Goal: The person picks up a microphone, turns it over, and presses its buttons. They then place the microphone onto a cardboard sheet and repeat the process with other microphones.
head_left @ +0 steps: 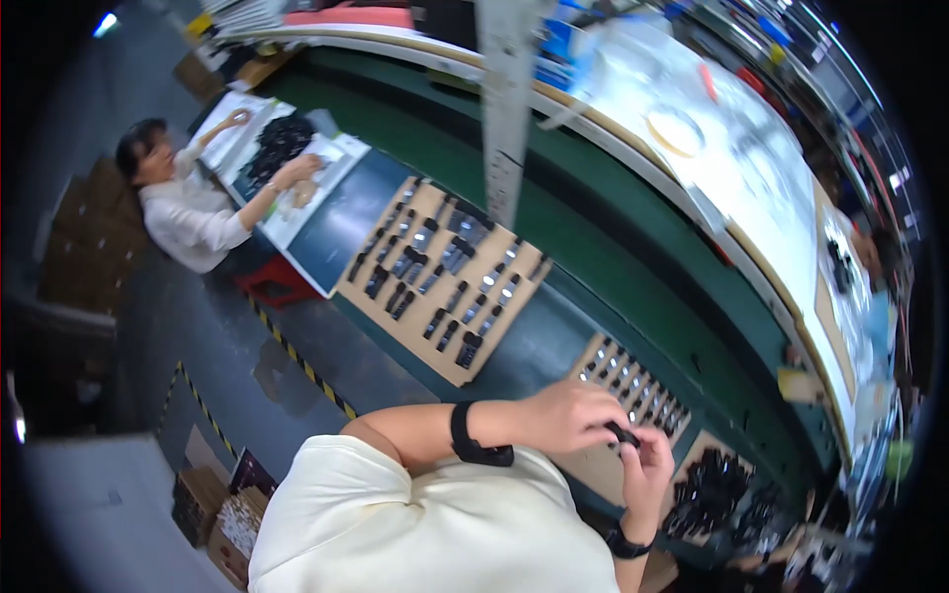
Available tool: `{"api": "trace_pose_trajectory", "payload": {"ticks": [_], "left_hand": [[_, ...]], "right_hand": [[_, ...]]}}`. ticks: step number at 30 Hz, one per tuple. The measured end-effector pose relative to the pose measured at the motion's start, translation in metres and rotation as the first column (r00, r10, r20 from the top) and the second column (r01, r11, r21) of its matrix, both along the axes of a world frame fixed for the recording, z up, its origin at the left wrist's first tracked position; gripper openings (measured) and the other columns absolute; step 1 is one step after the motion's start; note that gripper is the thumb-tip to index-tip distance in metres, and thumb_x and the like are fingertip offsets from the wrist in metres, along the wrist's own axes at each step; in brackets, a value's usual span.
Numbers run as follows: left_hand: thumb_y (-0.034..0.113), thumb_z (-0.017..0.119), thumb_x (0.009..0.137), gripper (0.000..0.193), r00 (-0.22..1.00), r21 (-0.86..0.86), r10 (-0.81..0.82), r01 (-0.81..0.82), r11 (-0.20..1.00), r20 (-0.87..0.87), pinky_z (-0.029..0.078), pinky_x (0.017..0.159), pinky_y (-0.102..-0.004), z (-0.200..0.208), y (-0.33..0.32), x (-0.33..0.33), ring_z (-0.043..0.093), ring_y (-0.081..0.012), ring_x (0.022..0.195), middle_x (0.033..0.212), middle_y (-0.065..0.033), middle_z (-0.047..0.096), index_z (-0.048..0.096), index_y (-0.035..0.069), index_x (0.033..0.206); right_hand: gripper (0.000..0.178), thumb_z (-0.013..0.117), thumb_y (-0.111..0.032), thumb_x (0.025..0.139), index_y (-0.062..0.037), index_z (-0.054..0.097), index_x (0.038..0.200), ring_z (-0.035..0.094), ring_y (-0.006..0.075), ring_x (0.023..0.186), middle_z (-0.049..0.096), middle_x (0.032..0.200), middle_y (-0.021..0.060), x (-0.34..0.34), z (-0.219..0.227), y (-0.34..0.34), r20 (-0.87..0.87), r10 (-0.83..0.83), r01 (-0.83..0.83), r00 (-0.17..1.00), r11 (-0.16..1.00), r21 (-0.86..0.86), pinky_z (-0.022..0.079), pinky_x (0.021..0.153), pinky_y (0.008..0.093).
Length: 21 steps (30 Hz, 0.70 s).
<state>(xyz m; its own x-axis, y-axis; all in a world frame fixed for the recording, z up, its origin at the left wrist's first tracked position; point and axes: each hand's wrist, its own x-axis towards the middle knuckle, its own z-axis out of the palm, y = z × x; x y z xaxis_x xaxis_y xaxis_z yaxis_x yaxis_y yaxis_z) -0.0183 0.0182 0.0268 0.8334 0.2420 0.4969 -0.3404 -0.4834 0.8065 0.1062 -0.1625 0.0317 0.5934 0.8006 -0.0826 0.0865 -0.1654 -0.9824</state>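
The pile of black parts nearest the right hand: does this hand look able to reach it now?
Probably yes: the right hand is close to the pile of black parts, with nothing visible between, but it and the left hand hold a small black piece.

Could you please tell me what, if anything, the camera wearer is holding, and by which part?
A small black piece, held by the left hand and right hand, apparently at opposite ends; finer detail is too small to tell.

Left hand [571,415] and right hand [647,474] hold 1 black part [622,433].
A brown board [599,472] lies beneath the fingers [654,455], a black heap [708,491] to their right.
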Motion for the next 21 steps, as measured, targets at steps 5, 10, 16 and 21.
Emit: {"api": "trace_pose_trajectory", "payload": {"ticks": [5,10,16,21], "left_hand": [[0.011,0.070,0.082,0.023,0.962,-0.225,-0.102,0.044,0.973,-0.254,0.050,0.072,-0.0339,0.007,0.001,-0.007,0.065,-0.0253,0.081,0.093,-0.0100,0.067,0.065,0.005,0.103],[0.005,0.069,0.081,0.024,0.968,-0.267,-0.098,0.034,0.963,-0.231,0.050,0.075,-0.0310,0.006,-0.003,-0.008,0.065,-0.0224,0.084,0.095,-0.0109,0.067,0.064,0.003,0.105],[0.000,0.068,0.079,0.026,0.979,-0.199,-0.104,0.068,0.978,-0.178,0.051,0.077,-0.0315,0.010,-0.013,-0.011,0.064,-0.0230,0.086,0.098,-0.0121,0.066,0.064,0.001,0.105],[0.000,0.067,0.079,0.026,0.982,-0.151,-0.101,0.077,0.986,-0.161,0.051,0.079,-0.0319,0.011,-0.020,-0.013,0.064,-0.0227,0.087,0.099,-0.0122,0.066,0.064,0.001,0.105]], "right_hand": [[0.024,0.068,0.005,0.075,-0.0011,0.059,0.097,0.060,0.0287,0.080,0.063,0.088,0.0139,-0.004,0.016,0.018,0.530,0.071,-0.133,0.845,0.988,0.080,0.047,0.073,0.0344],[0.027,0.069,0.005,0.074,-0.0007,0.061,0.099,0.060,0.0284,0.079,0.064,0.087,0.0134,-0.011,0.021,0.012,0.510,0.041,-0.093,0.859,0.993,0.077,0.047,0.072,0.0346],[0.031,0.070,0.003,0.073,0.0002,0.062,0.103,0.060,0.0252,0.082,0.065,0.091,0.0129,-0.017,0.023,0.001,0.483,0.020,-0.096,0.875,0.986,0.133,0.047,0.075,0.0330],[0.030,0.070,0.003,0.072,-0.0015,0.062,0.100,0.060,0.0282,0.078,0.065,0.088,0.0118,-0.021,0.024,-0.004,0.512,-0.033,-0.057,0.858,0.986,0.158,0.047,0.070,0.0359]]}}
